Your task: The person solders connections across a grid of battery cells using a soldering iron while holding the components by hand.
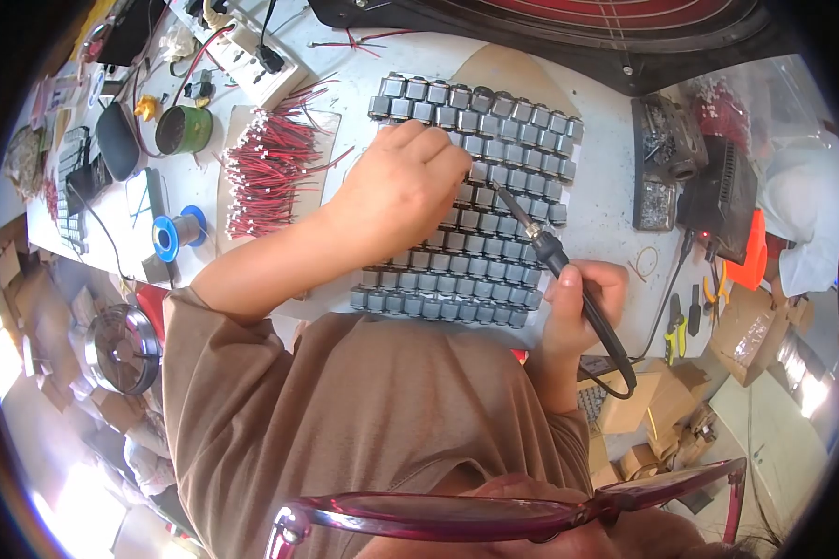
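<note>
My right hand [587, 296] grips a black soldering iron [578, 282] like a pen, its metal tip pointing up and left among the grey blocks. Rows of small square grey metal-cased parts [494, 221] stand close together on the table in front of me. Over the left-middle of these rows is my left hand [412, 177], fingers curled and pinched near the iron's tip; whatever they hold is hidden behind them. Just left of that hand lies a pile of short red and black wires [268, 172] with white connectors.
A blue solder spool [179, 232] and a green tin [184, 129] are on the left. A power strip [256, 61] sits at the back left. To the right are an open box of small metal parts [657, 163], a black unit [721, 197] and yellow-handled cutters [676, 335].
</note>
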Tool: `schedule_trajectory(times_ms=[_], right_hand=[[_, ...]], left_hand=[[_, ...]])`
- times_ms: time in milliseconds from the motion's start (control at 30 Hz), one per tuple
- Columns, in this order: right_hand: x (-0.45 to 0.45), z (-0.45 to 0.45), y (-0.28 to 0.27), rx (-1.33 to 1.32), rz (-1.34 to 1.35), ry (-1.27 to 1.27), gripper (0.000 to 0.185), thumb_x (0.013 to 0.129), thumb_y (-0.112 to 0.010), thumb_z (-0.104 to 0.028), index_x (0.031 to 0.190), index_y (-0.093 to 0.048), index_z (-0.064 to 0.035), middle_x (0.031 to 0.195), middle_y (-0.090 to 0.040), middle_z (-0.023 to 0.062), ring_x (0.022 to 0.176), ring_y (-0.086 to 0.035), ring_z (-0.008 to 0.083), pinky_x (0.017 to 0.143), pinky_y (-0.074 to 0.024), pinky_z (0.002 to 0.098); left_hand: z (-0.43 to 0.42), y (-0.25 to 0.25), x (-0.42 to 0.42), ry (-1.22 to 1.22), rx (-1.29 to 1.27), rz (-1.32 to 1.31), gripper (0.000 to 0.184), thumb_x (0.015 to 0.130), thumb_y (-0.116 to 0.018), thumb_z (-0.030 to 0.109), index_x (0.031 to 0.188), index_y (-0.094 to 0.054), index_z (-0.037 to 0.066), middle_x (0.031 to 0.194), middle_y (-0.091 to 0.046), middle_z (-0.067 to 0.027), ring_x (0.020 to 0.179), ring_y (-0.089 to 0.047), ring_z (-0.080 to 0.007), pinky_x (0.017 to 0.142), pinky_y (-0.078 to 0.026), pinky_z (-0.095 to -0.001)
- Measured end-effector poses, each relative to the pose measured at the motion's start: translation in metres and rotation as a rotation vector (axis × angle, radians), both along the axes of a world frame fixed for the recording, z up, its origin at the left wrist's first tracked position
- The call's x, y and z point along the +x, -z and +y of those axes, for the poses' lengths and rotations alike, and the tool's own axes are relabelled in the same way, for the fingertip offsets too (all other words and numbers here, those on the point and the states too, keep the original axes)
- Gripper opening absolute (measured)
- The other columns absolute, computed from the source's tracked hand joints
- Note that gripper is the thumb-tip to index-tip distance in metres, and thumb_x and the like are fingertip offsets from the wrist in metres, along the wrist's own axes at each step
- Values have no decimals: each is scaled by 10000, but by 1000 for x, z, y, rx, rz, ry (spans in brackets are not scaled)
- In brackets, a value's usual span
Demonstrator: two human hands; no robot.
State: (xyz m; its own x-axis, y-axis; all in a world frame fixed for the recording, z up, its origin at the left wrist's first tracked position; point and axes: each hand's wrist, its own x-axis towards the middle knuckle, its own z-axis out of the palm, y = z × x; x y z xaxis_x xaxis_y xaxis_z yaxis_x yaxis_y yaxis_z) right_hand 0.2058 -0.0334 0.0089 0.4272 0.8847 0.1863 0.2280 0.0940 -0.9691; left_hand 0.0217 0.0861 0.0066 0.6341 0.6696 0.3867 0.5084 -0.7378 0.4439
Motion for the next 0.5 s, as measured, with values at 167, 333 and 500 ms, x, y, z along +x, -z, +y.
schedule_trajectory(times_ms=[167, 333, 500], right_hand=[[-8, 2, -2, 14, 25, -41, 144, 791, -550, -84, 817, -429, -9, 662, -500, 66, 475, -429, 59, 444, -356, 179], [-11, 4, -2, -8, 8, -46, 142, 793, -548, -84, 818, -429, -10, 662, -499, 68, 476, -428, 60, 447, -358, 179], [-1, -4, 4, -43, 56, -18, 178, 776, -585, -61, 879, -452, -1, 764, -521, 75, 599, -453, 65, 541, -393, 201]], left_hand=[[-2, -3, -5, 10, -52, -23, 170, 642, -609, -2, 794, -549, 46, 739, -523, -65, 669, -503, -248, 590, -436, -330], [-3, 4, -6, 14, -48, -19, 170, 631, -618, -1, 781, -554, 47, 731, -517, -57, 658, -497, -237, 575, -437, -316], [-3, 6, -7, 11, -26, -17, 122, 610, -578, 36, 712, -513, 54, 710, -479, -67, 681, -475, -238, 605, -423, -312]])
